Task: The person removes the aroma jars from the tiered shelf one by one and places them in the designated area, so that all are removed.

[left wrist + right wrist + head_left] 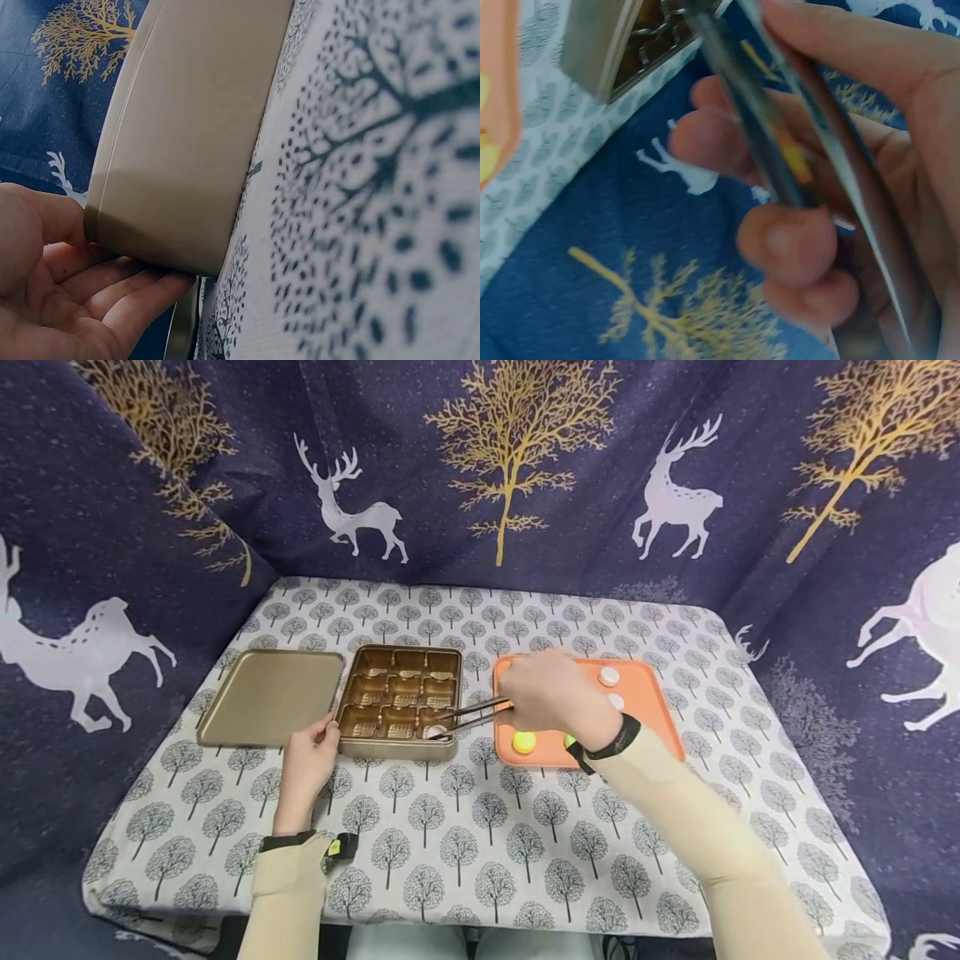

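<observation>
A gold tin (397, 749) with a brown divided insert (403, 691) stands on the table. My left hand (311, 756) holds its front left corner, thumb at the rim and fingers against the side wall in the left wrist view. My right hand (547, 689) grips metal tongs (480, 713), blurred in the right wrist view. Their tips reach into the insert's front right compartment, at a small round white piece (434, 732). Whether they pinch it or only touch it, I cannot tell.
Right of the tin lies an orange tray (645, 697) with a yellow round piece (524, 742), white ones (608, 677) and a partly hidden green one. A flat gold lid (270, 697) lies left of the tin. A patterned cloth (450, 827) covers the table.
</observation>
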Action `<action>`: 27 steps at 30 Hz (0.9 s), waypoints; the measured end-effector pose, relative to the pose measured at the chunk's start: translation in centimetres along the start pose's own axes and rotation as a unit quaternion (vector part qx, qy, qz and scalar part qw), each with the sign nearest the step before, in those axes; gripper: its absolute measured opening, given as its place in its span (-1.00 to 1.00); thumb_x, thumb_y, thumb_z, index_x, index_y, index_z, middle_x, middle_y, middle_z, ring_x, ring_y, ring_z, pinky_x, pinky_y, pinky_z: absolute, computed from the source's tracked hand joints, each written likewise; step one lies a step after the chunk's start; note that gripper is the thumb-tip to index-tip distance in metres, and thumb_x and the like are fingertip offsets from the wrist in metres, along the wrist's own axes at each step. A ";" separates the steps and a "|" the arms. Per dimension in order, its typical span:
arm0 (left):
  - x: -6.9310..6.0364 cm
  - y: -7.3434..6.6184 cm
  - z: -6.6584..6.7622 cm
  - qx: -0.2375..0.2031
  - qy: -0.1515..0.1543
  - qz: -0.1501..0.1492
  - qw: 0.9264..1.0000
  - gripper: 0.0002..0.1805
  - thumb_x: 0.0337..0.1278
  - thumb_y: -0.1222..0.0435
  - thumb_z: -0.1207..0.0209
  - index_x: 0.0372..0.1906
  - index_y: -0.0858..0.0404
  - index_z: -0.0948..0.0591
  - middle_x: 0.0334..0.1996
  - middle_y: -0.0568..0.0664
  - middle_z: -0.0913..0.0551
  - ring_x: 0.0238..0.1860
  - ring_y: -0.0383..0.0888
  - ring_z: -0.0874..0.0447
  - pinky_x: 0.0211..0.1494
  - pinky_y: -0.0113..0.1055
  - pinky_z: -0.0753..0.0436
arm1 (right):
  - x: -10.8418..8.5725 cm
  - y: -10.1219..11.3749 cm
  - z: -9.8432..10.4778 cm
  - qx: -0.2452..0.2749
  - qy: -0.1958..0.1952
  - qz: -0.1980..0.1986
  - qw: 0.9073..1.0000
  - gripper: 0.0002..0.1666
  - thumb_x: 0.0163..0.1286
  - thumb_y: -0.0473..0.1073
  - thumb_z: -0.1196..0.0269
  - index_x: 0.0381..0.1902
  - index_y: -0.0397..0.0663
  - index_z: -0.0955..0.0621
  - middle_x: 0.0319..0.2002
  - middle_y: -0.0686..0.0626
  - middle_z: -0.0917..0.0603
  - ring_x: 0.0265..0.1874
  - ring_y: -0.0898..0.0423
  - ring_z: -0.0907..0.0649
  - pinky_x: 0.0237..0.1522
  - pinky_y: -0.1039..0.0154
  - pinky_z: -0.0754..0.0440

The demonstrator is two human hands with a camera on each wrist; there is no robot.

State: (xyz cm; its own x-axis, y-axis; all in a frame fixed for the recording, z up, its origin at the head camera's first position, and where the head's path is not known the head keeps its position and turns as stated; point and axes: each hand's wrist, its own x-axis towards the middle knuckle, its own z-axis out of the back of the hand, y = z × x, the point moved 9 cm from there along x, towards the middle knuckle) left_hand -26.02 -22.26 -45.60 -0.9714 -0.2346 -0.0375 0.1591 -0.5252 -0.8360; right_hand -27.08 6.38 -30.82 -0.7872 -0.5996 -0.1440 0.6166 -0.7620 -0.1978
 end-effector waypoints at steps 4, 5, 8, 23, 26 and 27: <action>0.1 0.0 0.1 0.002 0.000 0.001 1.000 -0.53 0.45 0.27 0.08 0.34 0.37 -0.41 0.26 0.36 -0.45 0.30 0.28 -0.43 0.28 0.13 -0.45 | 0.8 1.5 0.9 -0.027 0.007 -0.003 1.000 -0.49 0.13 0.17 -0.39 -0.74 0.13 -0.37 -0.60 0.13 -0.47 -0.61 0.17 -0.43 -0.61 0.22 -0.52; 0.1 0.0 0.1 0.004 0.001 0.001 1.000 -0.53 0.45 0.27 0.08 0.34 0.37 -0.41 0.26 0.37 -0.45 0.31 0.29 -0.41 0.31 0.13 -0.42 | 1.1 1.7 1.1 -0.027 0.015 -0.008 0.999 -0.48 0.13 0.14 -0.40 -0.74 0.12 -0.35 -0.61 0.13 -0.45 -0.62 0.17 -0.42 -0.61 0.23 -0.53; 0.1 0.0 0.0 0.002 0.005 0.002 1.000 -0.53 0.45 0.26 0.09 0.35 0.37 -0.40 0.27 0.37 -0.44 0.32 0.29 -0.40 0.33 0.13 -0.40 | 1.9 2.3 1.5 -0.030 0.046 -0.031 0.998 -0.54 0.11 0.04 -0.40 -0.71 0.11 -0.35 -0.60 0.12 -0.46 -0.59 0.18 -0.42 -0.60 0.26 -0.55; 0.2 -0.3 -0.1 0.003 0.003 -0.011 1.000 -0.53 0.44 0.28 0.09 0.33 0.38 -0.42 0.27 0.37 -0.43 0.33 0.29 -0.39 0.36 0.12 -0.38 | 4.6 5.3 1.0 -0.062 0.137 -0.063 0.987 -0.92 0.20 -0.19 -0.23 -0.36 0.13 -0.63 -0.32 0.12 -0.63 -0.48 0.18 -0.49 -0.60 0.34 -0.48; 0.1 -0.3 0.0 0.003 0.005 -0.008 1.000 -0.53 0.44 0.27 0.09 0.33 0.38 -0.42 0.27 0.36 -0.44 0.35 0.28 -0.36 0.38 0.12 -0.34 | 4.5 5.2 0.9 -0.054 0.126 -0.051 0.989 -0.92 0.19 -0.21 -0.23 -0.39 0.12 -0.63 -0.35 0.11 -0.62 -0.50 0.19 -0.48 -0.56 0.33 -0.49; 0.0 -0.2 0.0 0.004 0.005 -0.006 1.000 -0.53 0.44 0.27 0.09 0.33 0.38 -0.42 0.27 0.36 -0.44 0.35 0.28 -0.35 0.39 0.12 -0.33 | 4.5 5.1 0.9 -0.048 0.122 -0.046 0.990 -0.91 0.18 -0.23 -0.23 -0.38 0.11 -0.63 -0.35 0.10 -0.63 -0.50 0.18 -0.48 -0.54 0.32 -0.52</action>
State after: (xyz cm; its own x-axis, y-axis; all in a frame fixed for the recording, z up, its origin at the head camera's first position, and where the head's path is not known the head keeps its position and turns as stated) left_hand -26.11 -22.14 -45.41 -0.9751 -0.2194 -0.0329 0.1483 -0.5346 -0.8320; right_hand -27.46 -0.37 -31.61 -0.8265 -0.4421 -0.3485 0.5469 -0.7774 -0.3108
